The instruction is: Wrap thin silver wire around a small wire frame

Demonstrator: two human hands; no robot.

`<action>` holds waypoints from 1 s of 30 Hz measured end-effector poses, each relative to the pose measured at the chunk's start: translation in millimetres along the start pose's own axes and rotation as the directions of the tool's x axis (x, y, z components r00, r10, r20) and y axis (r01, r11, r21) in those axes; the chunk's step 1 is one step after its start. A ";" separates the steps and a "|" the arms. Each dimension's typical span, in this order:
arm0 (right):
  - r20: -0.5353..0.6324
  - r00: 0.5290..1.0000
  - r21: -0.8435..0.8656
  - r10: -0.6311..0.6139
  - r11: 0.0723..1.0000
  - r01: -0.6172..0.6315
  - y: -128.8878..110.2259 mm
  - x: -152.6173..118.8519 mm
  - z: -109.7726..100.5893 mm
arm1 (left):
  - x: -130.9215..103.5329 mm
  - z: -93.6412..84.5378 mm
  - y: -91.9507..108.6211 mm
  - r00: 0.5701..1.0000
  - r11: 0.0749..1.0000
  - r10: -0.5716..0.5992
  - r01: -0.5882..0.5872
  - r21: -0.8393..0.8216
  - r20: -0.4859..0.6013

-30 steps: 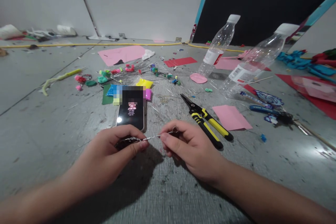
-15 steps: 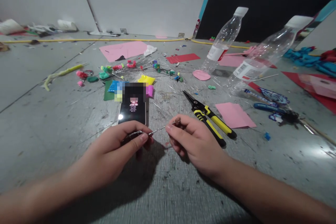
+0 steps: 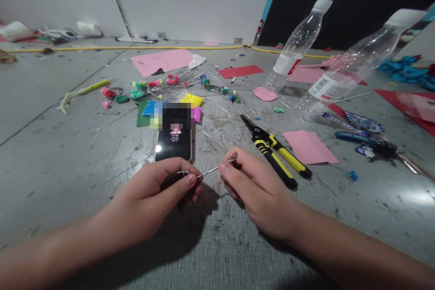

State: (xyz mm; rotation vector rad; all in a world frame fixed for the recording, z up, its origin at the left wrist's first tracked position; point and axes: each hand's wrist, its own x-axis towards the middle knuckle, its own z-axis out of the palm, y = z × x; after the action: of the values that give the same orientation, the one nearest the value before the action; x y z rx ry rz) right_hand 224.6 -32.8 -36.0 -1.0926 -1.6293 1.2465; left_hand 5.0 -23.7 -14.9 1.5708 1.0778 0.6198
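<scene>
From the head view, a thin wire (image 3: pixel 210 171) is stretched just on the near side of the phone (image 3: pixel 174 148). The left hand (image 3: pixel 156 197), closest to the phone, pinches one part; the right hand (image 3: pixel 253 188), right of the phone, pinches another. Pliers (image 3: pixel 267 150) lie farther right of the phone.

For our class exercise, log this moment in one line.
left hand: pinching wire | right hand: pinching same wire | yellow-handled tool: untouched
</scene>
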 end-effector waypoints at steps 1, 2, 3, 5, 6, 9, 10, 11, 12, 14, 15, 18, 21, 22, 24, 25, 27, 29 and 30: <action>0.008 1.000 -0.002 -0.002 1.000 0.002 0.2 -0.3 0.1 | -0.3 0.0 0.0 1.000 1.000 0.001 -0.001 0.019 -0.006; 0.018 1.000 0.000 -0.003 1.000 0.003 0.2 -1.0 0.1 | -0.6 0.3 0.0 1.000 1.000 -0.004 0.005 0.027 -0.014; 0.030 1.000 0.005 -0.003 1.000 0.003 -0.2 -1.9 0.0 | -0.9 0.8 0.3 1.000 1.000 -0.015 0.015 0.022 -0.020; 0.051 0.999 0.020 -0.008 1.000 0.007 -2.0 -4.2 -0.6 | -1.7 2.1 1.4 0.999 0.999 -0.038 0.038 -0.011 -0.025; 0.056 0.998 0.023 -0.013 1.000 0.011 -3.3 -5.2 -1.1 | -2.0 2.8 2.4 0.999 0.999 -0.041 0.041 -0.024 -0.026; 0.060 0.998 -0.001 -0.034 0.999 0.035 -6.9 -6.4 -2.4 | -2.0 4.0 6.0 0.999 0.999 -0.019 0.018 -0.036 -0.025; 0.059 0.997 -0.015 -0.050 0.999 0.051 -7.4 -6.0 -2.7 | -1.6 4.1 7.2 1.000 0.999 -0.014 0.013 -0.040 -0.025; 0.059 0.996 -0.028 -0.068 0.997 0.070 -7.2 -5.3 -2.8 | -1.1 4.0 8.3 1.000 0.999 -0.013 0.012 -0.050 -0.024; 0.063 0.995 -0.032 -0.080 0.996 0.082 -6.5 -4.3 -2.8 | -0.5 4.0 9.2 1.000 0.998 -0.017 0.015 -0.064 -0.024; 0.065 0.995 0.008 -0.081 0.997 0.080 -3.4 -2.2 -2.2 | 0.5 4.1 10.6 0.999 0.995 -0.038 0.036 -0.091 -0.018; 0.063 0.996 0.052 -0.070 0.996 0.067 -1.5 -1.3 -1.6 | 0.8 4.3 11.0 0.999 0.994 -0.045 0.043 -0.103 -0.015; 0.043 0.999 0.231 -0.017 0.973 0.007 2.1 0.3 1.2 | 0.6 5.2 11.0 0.998 0.994 -0.057 0.055 -0.092 -0.014; 0.069 0.995 0.395 0.076 0.913 -0.097 0.2 0.5 4.8 | -0.6 4.9 10.3 0.995 0.996 -0.087 0.085 -0.037 -0.040; 0.087 0.990 0.440 0.113 0.887 -0.140 -1.3 0.4 6.0 | -1.0 4.6 10.1 0.994 0.995 -0.096 0.095 -0.027 -0.053; 0.112 0.978 0.501 0.174 0.840 -0.207 -4.2 0.3 8.2 | -1.3 4.6 10.4 0.992 0.994 -0.104 0.102 -0.039 -0.065; 0.115 0.975 0.518 0.192 0.825 -0.224 -5.3 0.2 9.0 | -1.3 5.0 10.7 0.992 0.992 -0.108 0.103 -0.067 -0.069; 0.117 0.970 0.537 0.212 0.809 -0.241 -6.8 0.1 10.0 | -0.7 6.8 11.5 0.988 0.981 -0.136 0.124 -0.150 -0.077; 0.123 0.969 0.544 0.215 0.802 -0.247 -7.4 -0.4 10.2 | 0.0 9.1 11.5 0.981 0.958 -0.183 0.163 -0.238 -0.066; 0.127 0.968 0.544 0.217 0.801 -0.251 -7.7 -0.8 10.0 | 0.3 10.0 10.9 0.978 0.946 -0.202 0.180 -0.271 -0.057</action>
State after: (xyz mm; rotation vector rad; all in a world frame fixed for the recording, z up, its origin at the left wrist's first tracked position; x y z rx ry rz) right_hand 214.2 -37.6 -30.6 -0.8978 -1.0657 1.7902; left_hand 16.9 -28.3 -7.4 1.2026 1.1441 0.6721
